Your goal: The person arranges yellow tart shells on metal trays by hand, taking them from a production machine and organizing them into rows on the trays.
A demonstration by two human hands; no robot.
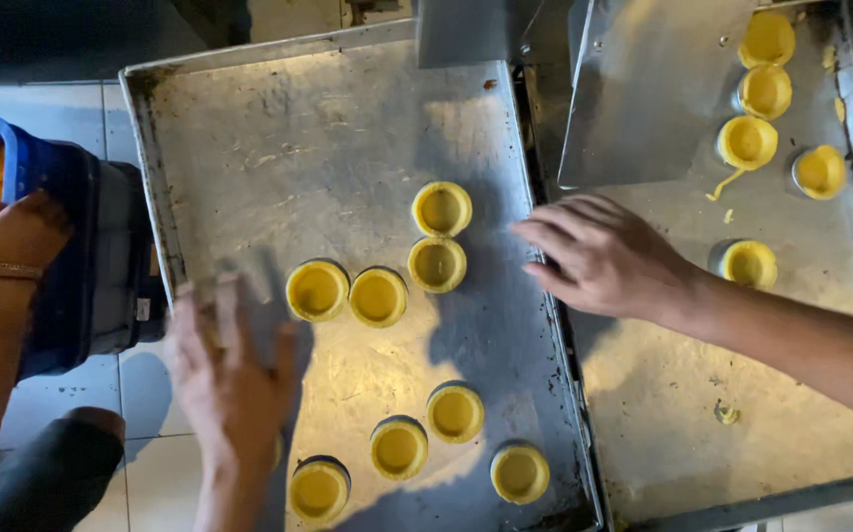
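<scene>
The fingers (pixel 220 325) of the blurred left hand (pixel 229 384) seem spread and empty over the left tray (pixel 249 148), the right hand (pixel 604 258) open beside small yellow tart shells (pixel 377 296), where a careless sweep could knock or crush them.

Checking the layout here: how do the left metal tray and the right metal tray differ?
The left tray holds eight yellow tart shells, in clusters near its middle and lower edge. The right tray holds five, mostly at its far end, with crumbs and a smaller metal sheet lying across it. Both are worn, rimmed metal.
</scene>
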